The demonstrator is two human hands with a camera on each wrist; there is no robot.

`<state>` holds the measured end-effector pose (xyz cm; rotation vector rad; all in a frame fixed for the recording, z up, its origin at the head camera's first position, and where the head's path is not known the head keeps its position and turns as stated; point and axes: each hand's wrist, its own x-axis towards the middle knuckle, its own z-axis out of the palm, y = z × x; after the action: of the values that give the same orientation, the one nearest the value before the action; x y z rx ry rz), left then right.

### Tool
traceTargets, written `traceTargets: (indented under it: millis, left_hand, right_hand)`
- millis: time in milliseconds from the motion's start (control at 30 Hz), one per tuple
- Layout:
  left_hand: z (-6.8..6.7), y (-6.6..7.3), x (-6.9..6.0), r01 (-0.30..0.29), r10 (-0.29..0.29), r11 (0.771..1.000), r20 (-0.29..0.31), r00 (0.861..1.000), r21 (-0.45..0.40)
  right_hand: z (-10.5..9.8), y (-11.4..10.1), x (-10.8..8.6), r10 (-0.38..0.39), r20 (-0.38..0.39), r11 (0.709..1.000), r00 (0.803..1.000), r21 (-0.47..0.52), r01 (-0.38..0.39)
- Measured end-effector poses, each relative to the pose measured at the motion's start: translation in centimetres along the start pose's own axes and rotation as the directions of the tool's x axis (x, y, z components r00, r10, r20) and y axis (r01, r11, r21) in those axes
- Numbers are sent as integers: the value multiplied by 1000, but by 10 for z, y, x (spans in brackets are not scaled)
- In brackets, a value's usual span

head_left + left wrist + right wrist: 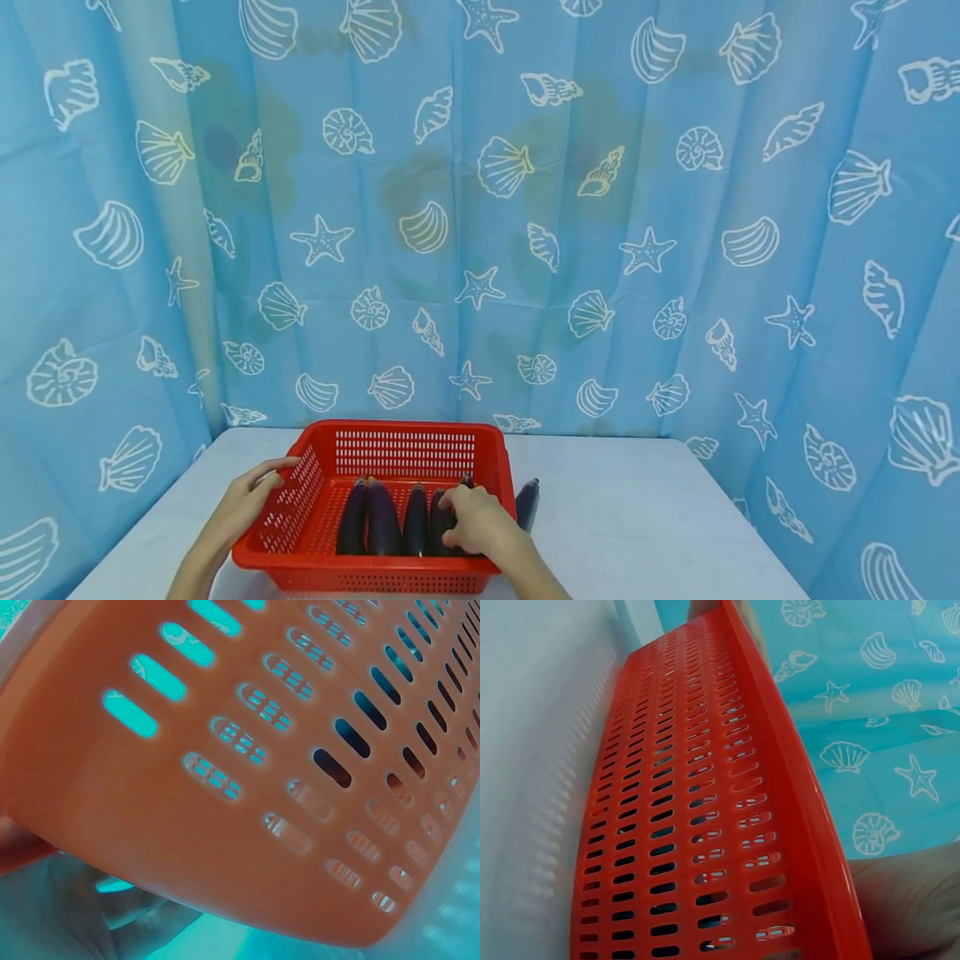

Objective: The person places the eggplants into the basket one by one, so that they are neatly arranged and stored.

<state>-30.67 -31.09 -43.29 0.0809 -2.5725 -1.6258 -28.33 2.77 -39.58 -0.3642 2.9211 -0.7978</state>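
A red plastic basket (pixel 405 575) with slotted walls stands on the table and holds several dark purple eggplants (pixel 383 518) laid side by side. My left hand (pixel 242 507) grips the basket's left rim; in the left wrist view part of that hand shows below the orange-looking wall (pixel 187 847). Inside the basket on the right, my right hand (pixel 482 521) holds an eggplant (pixel 467 481), of which mostly the stem end shows past the fingers. Another eggplant (pixel 527 503) lies on the table just outside the right wall.
The white-covered table (pixel 637 517) extends right of the basket. Behind and at both sides hangs a blue curtain (pixel 480 250) with white shell and starfish prints. In the right wrist view the basket's slotted wall (pixel 675 802) fills the middle.
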Motion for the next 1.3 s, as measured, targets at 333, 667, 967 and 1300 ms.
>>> traceTargets:
  millis: [333, 667, 967, 1300]
  left_hand:
    - [0, 2, 0, -13, 13, 1000, -2, 1000, 8]
    - [2, 2, -1, -5, 5, 1000, -3, 1000, 7]
    - [1, 2, 1, 4, -4, 1000, -8, 1000, 11]
    - [1, 3, 0, -1, 1, 1000, -8, 1000, 9]
  right_hand:
    - [6, 1, 3, -14, -4, 999, 1000, 40, 14]
    - [7, -1, -1, -21, -18, 998, 1000, 67, 22]
    - [-3, 0, -1, 2, -20, 997, 1000, 76, -1]
    - [-16, 2, -9, -67, -27, 993, 997, 93, 69]
